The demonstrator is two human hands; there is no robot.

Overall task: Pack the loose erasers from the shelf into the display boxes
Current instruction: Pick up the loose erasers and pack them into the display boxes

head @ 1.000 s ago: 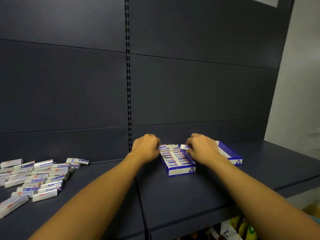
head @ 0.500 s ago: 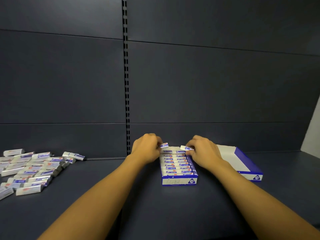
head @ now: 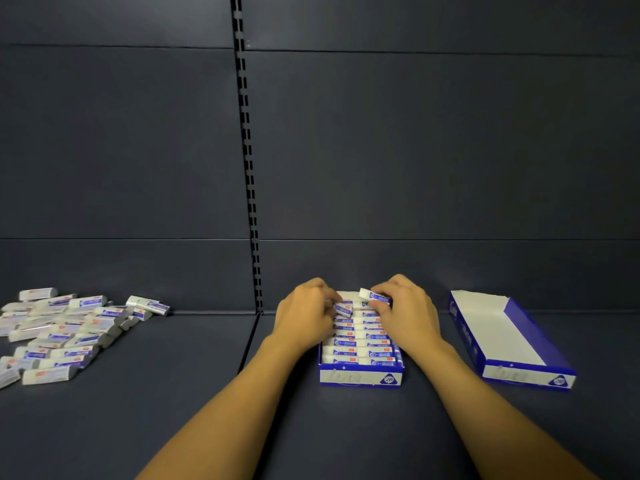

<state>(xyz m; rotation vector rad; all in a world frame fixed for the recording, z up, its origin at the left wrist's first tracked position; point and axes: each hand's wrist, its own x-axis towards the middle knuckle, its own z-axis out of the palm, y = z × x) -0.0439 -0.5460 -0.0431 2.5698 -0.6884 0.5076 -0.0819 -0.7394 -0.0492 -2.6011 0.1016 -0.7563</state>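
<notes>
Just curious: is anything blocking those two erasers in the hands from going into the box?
Nothing visible. The left hand and right hand each pinch an eraser above the far end of the nearly full box.

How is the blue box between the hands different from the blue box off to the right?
The middle box is nearly full of erasers lying in rows; the right box shows only its bare white inside. Both hands work over the middle box, while nothing touches the right box. The middle box sits square to the camera, the right one angled. Both are blue and white.
</notes>
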